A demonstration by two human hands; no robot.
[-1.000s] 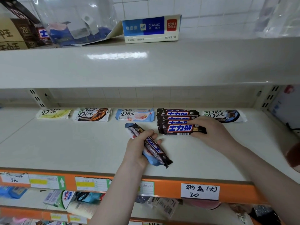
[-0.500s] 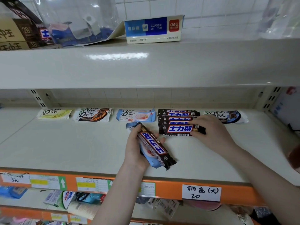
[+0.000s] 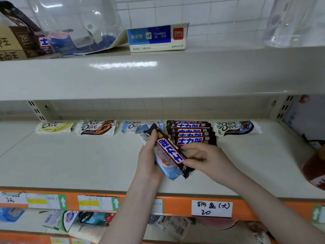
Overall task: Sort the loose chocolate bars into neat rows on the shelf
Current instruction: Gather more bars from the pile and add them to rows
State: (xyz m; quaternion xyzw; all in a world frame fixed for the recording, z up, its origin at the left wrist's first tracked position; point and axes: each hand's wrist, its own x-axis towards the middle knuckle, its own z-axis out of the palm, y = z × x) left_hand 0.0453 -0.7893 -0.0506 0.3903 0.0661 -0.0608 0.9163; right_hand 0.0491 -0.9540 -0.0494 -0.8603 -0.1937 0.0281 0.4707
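Observation:
My left hand [image 3: 149,155] grips a dark brown bar [image 3: 171,153] with blue-and-white lettering, stacked on a light blue bar [image 3: 167,169], above the middle of the white shelf [image 3: 70,164]. My right hand [image 3: 205,158] pinches the brown bar's right side with thumb and fingers. Just behind lies a row of several matching brown bars [image 3: 190,132]. Along the back sit a yellow Dove bar [image 3: 54,127], a brown-orange Dove bar [image 3: 97,128], a light blue Dove bar [image 3: 131,126] partly hidden by the held bars, and a dark blue Dove bar [image 3: 237,128].
An upper shelf [image 3: 158,76] overhangs, carrying a blue-and-white box [image 3: 156,37] and clear plastic bags. The orange front rail [image 3: 175,205] bears price labels. A red-brown object [image 3: 314,168] sits at the right edge. Assorted goods fill the shelf below.
My right hand left the front bar of the brown row and moved left onto the held brown bar. My left hand lifted its two bars slightly up and right.

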